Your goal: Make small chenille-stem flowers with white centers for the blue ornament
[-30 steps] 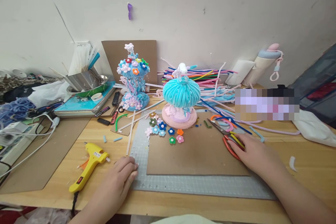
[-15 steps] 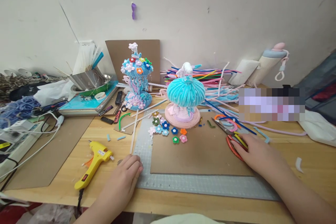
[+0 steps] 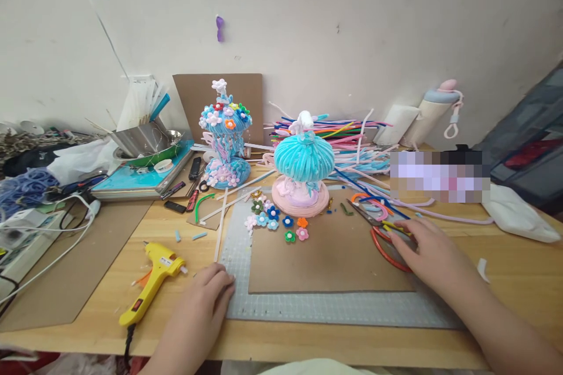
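Note:
My right hand (image 3: 424, 249) is at the yellow-handled tool (image 3: 394, 227), its fingers closed on the handle, beside red-handled scissors (image 3: 387, 253) on the brown board. My left hand (image 3: 211, 293) rests with curled fingers at the left edge of the grey cutting mat (image 3: 308, 309); whatever is under its fingers is hidden. A turquoise pipe-cleaner dome on a pink base (image 3: 303, 158) stands upright behind the brown board (image 3: 334, 263). Several small felt-like flowers (image 3: 288, 221) lie at the board's upper left. A decorated blue figure (image 3: 226, 123) stands farther back.
A yellow glue gun (image 3: 152, 284) lies left of my left hand. Bundled pipe cleaners (image 3: 365, 170) spread along the back. A metal bowl (image 3: 147, 137) sits on books at the back left. The power strip (image 3: 21, 246) is at far left, a white bag (image 3: 519, 211) at right.
The view has shifted slightly. My right hand has lifted its fingers a little on the yellow handle, and more of the red handles shows. My left hand stays at the mat's edge.

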Demonstrator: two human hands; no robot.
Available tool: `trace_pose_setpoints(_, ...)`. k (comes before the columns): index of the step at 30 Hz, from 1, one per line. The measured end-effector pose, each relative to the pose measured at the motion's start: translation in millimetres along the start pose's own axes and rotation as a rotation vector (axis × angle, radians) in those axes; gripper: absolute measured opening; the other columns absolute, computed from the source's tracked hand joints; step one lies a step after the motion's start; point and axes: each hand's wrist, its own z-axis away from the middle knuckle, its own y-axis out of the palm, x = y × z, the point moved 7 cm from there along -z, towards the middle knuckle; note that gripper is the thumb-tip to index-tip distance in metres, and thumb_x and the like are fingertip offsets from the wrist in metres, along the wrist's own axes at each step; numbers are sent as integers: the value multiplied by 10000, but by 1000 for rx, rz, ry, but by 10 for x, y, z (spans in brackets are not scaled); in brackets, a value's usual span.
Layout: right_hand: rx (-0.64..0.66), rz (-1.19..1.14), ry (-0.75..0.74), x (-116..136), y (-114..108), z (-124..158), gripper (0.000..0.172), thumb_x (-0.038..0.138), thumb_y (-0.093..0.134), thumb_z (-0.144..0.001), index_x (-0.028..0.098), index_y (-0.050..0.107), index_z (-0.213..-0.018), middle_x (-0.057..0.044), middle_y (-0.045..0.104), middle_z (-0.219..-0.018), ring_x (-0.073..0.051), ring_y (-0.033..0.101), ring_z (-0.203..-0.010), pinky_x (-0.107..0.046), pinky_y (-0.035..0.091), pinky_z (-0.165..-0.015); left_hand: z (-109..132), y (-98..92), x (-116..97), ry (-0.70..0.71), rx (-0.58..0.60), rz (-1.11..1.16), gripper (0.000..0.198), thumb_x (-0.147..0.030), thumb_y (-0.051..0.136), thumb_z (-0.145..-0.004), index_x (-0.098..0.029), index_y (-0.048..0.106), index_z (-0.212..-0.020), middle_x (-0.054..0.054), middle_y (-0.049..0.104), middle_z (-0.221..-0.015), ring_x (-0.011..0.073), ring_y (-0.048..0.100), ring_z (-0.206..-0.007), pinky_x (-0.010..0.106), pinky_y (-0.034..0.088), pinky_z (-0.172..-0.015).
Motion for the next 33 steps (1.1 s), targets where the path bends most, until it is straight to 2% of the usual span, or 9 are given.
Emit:
trace_pose_setpoints(5, -3, -100, -50, 56, -105, 60, 332, 443, 441, -837, 182, 589, -979, -111, 599, -1001, -271, 566, -920, -382, 466, -747, -142, -23, 158, -156, 87, 215, 81, -231, 510, -805, -202, 568, -756, 18, 596, -763, 194, 569, -733, 319, 463, -671)
trace_pose_setpoints(10, 4, -263, -107, 281, -180, 120, 260, 396, 451, -848, 202, 594, -944, -95, 596, -991, -240, 572, -895, -329, 478, -697, -242, -46, 63, -272, 58, 424, 133, -274, 529, -794, -193, 563, -694, 6, 573, -707, 182, 523, -699, 295, 401, -660)
trace_pose_setpoints(12, 46, -344, -137, 522, -246, 144, 208, 361, 453, -860, 217, 593, -914, -76, 596, -958, -218, 574, -861, -299, 477, -659, -278, 23, -94, -356, 116, 668, 152, -316, 568, -773, -184, 563, -698, -13, 530, -660, 154, 483, -658, 260, 366, -622)
trace_pose_setpoints(16, 281, -652, -330, 1253, -386, 232, 118, 245, 472, -863, 217, 584, -883, -42, 582, -846, -170, 560, -768, -273, 468, -666, -375, 251, -665, -446, 361, 1401, 178, -317, 651, -726, -164, 583, -785, -23, 494, -674, 90, 414, -608, 203, 297, -566)
trace_pose_setpoints(19, 398, -871, -423, 1667, -494, 271, 136, 146, 515, -825, 215, 579, -923, -19, 566, -838, -141, 545, -754, -254, 463, -690, -470, 328, -1007, -438, 484, 1701, 145, -260, 667, -724, -145, 593, -775, -17, 480, -658, 68, 387, -573, 198, 274, -555)
trace_pose_setpoints(21, 457, -946, -434, 1804, -495, 260, 151, 104, 531, -805, 207, 583, -903, -14, 564, -835, -132, 536, -745, -247, 458, -686, -538, 342, -1128, -411, 523, 1766, 123, -245, 658, -736, -137, 601, -744, -13, 474, -631, 65, 373, -554, 201, 266, -547)
trace_pose_setpoints(23, 457, -990, -420, 1841, -474, 212, 118, 105, 541, -805, 196, 579, -869, -13, 561, -823, -131, 531, -746, -248, 454, -686, -605, 340, -1183, -395, 539, 1799, 124, -247, 660, -738, -132, 612, -736, -10, 471, -632, 65, 371, -555, 199, 261, -541)
trace_pose_setpoints(28, 344, -1060, -428, 1796, -444, 79, 58, 146, 539, -833, 196, 570, -836, -18, 554, -822, -138, 534, -778, -261, 443, -708, -745, 345, -1193, -417, 551, 1814, 143, -253, 697, -714, -134, 628, -753, -15, 461, -643, 58, 386, -568, 182, 259, -535)
trace_pose_setpoints(33, 261, -1052, -437, 1746, -405, 44, 74, 154, 548, -832, 191, 577, -775, -17, 536, -782, -134, 532, -739, -246, 441, -656, -831, 455, -1178, -430, 542, 1788, 174, -282, 707, -707, -138, 616, -739, -15, 475, -639, 60, 399, -567, 181, 270, -526)
